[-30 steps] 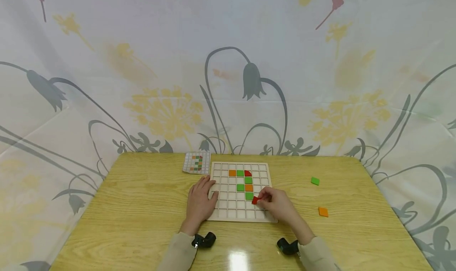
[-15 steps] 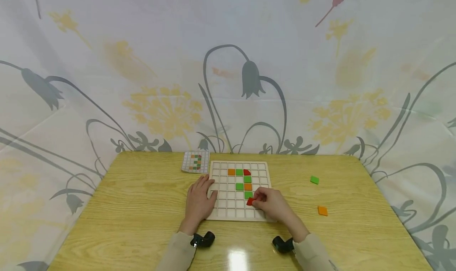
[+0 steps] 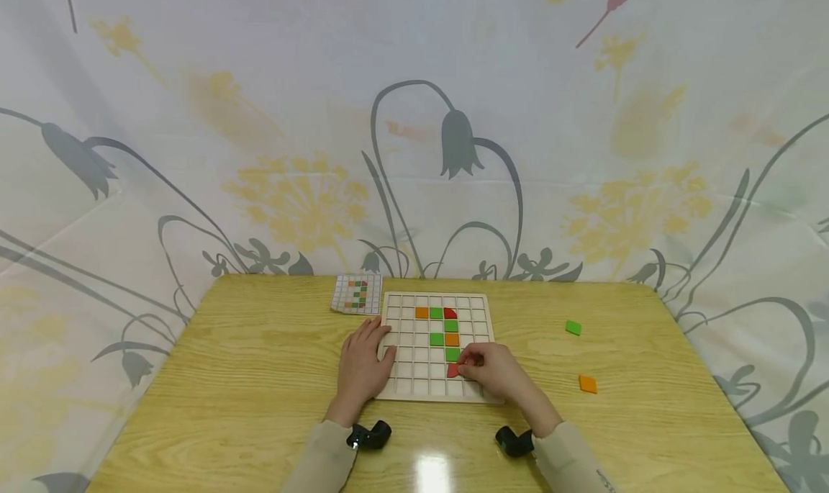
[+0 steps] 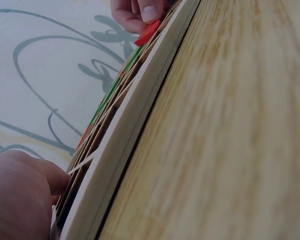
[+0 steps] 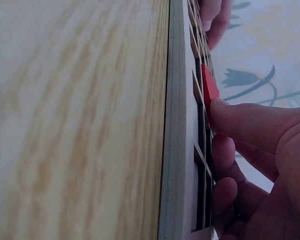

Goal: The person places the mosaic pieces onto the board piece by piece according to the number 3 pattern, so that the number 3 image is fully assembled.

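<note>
A wooden grid board (image 3: 404, 386) lies on the table, with orange, green and red tiles set in some of its squares. My right hand (image 3: 497, 371) pinches a red tile (image 3: 452, 371) between thumb and fingers, just below the lowest green tile (image 3: 452, 354). In the right wrist view this red tile (image 5: 209, 89) stands tilted over the grid, under the thumb. My left hand (image 3: 364, 367) rests on the board's left edge with its fingers extended and the thumb lying on the grid.
Behind the left hand lies a printed pattern card (image 3: 340, 295), showing a coloured figure on a grid. Right of the board are a loose green tile (image 3: 573, 327) and a loose orange tile (image 3: 587, 384). A flower-printed cloth (image 3: 414, 212) stands behind the table.
My right hand has carried the red tile a little left and down, to the square under the lowest green tile. The left hand has stayed on the board's edge.
</note>
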Demonstrator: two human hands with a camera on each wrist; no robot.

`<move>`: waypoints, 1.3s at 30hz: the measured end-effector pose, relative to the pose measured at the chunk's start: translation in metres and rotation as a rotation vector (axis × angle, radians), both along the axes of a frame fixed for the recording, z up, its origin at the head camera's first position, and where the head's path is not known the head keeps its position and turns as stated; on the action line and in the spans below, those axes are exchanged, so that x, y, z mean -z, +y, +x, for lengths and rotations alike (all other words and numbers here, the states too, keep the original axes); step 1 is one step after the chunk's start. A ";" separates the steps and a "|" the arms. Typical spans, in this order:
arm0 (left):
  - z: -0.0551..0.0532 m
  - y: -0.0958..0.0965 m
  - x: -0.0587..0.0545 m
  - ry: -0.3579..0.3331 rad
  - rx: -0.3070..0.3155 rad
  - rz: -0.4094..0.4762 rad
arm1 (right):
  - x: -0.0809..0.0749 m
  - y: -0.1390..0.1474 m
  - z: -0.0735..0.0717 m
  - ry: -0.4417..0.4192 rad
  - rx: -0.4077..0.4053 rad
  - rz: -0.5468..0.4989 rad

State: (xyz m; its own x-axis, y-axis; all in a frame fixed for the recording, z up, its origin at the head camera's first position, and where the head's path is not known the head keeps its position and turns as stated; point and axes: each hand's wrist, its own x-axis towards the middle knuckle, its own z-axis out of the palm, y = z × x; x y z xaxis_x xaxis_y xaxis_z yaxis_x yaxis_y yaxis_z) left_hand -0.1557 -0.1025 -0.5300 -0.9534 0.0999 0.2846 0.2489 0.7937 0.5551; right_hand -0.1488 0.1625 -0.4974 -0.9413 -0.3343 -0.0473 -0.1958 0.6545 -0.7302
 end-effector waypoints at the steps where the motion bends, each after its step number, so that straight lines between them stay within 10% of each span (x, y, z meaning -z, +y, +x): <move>1: 0.000 0.000 0.000 0.001 0.000 0.000 | 0.000 0.000 0.000 0.004 -0.002 0.004; 39: -0.001 0.000 0.001 -0.001 -0.008 -0.011 | 0.001 0.001 0.002 0.050 -0.058 0.009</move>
